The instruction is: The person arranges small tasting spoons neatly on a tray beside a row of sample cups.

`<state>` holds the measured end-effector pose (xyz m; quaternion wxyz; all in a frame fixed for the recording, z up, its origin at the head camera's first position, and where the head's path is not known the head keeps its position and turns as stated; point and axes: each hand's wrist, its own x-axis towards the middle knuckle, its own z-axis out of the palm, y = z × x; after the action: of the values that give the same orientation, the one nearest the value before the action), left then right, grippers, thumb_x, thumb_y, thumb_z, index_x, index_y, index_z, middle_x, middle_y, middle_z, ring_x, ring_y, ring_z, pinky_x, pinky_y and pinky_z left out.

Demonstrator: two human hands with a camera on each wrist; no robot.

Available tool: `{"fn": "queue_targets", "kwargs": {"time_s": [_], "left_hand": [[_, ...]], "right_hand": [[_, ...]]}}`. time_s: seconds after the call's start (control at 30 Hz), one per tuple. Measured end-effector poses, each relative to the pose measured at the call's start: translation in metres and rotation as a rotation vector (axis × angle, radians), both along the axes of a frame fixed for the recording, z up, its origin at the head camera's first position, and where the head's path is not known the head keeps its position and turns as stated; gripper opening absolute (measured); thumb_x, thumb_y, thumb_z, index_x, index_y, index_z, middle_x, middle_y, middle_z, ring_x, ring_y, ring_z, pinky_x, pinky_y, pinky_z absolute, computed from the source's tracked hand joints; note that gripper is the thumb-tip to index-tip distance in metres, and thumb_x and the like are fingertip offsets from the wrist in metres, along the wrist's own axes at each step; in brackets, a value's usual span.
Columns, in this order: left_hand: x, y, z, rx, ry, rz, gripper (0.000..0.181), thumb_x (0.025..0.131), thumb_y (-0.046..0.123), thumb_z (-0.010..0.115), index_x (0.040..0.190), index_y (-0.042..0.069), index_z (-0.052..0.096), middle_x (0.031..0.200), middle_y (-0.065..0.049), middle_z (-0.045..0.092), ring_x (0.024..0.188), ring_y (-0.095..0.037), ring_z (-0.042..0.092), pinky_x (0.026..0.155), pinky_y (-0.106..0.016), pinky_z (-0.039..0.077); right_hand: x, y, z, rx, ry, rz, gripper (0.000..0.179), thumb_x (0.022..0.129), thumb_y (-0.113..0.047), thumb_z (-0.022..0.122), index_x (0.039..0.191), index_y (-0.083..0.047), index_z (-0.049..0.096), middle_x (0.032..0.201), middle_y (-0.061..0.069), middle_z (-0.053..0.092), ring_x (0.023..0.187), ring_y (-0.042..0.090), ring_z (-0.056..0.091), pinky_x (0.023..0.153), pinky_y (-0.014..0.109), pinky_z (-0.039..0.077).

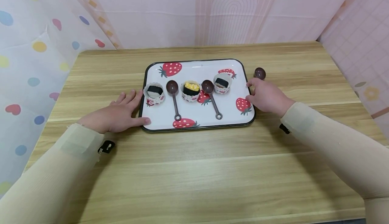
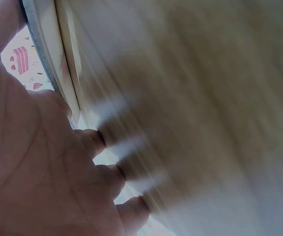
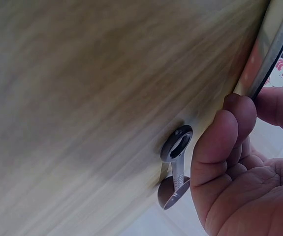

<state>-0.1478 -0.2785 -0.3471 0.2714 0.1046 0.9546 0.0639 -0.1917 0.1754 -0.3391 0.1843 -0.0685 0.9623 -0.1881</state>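
Note:
A white strawberry-print tray (image 1: 194,68) with a dark rim lies on the table. My left hand (image 1: 117,116) spreads its fingers on the wood beside the tray's left edge, its thumb over the rim. At the right edge, my right hand (image 1: 268,95) pinches the rim between thumb and curled fingers. Three paper cups (image 1: 190,97) holding sushi pieces (image 1: 192,91) stand in a row on the tray. Between them lie two brown scoops (image 1: 172,87), handles toward me. A third scoop (image 3: 176,167) lies on the table beyond my right hand, which hides its handle in the head view.
The wooden table (image 1: 194,170) extends around the tray on all sides. Behind it hangs a pink patterned cloth (image 1: 170,18), with a dotted cloth (image 1: 33,65) at the left and a checked one (image 1: 367,38) at the right.

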Motion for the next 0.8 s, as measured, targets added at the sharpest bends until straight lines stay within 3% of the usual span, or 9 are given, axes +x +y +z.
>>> {"fn": "queue_targets", "kwargs": {"time_s": [0.47,0.8], "left_hand": [[-0.0001,-0.002,-0.0025,-0.003,0.004,-0.004,0.125,0.09,0.087,0.049,0.169,0.009,-0.009,0.174,-0.032,-0.004,0.155,-0.065,-0.005,0.12,-0.082,0.007],[-0.001,-0.0023,-0.0035,-0.004,0.01,-0.006,0.125,0.09,0.087,0.049,0.169,0.01,-0.009,0.173,-0.032,-0.004,0.155,-0.065,-0.004,0.12,-0.082,0.007]], "right_hand": [[0.0008,-0.0004,-0.0002,0.0,0.003,0.004,0.048,0.102,-0.018,0.067,0.144,-0.003,0.05,0.091,0.013,0.062,0.063,0.022,0.054,0.054,0.03,0.042],[-0.0004,0.0002,-0.0003,0.004,-0.014,-0.008,0.054,0.101,-0.018,0.068,0.148,-0.003,0.047,0.098,0.014,0.064,0.066,0.023,0.056,0.055,0.031,0.044]]}}
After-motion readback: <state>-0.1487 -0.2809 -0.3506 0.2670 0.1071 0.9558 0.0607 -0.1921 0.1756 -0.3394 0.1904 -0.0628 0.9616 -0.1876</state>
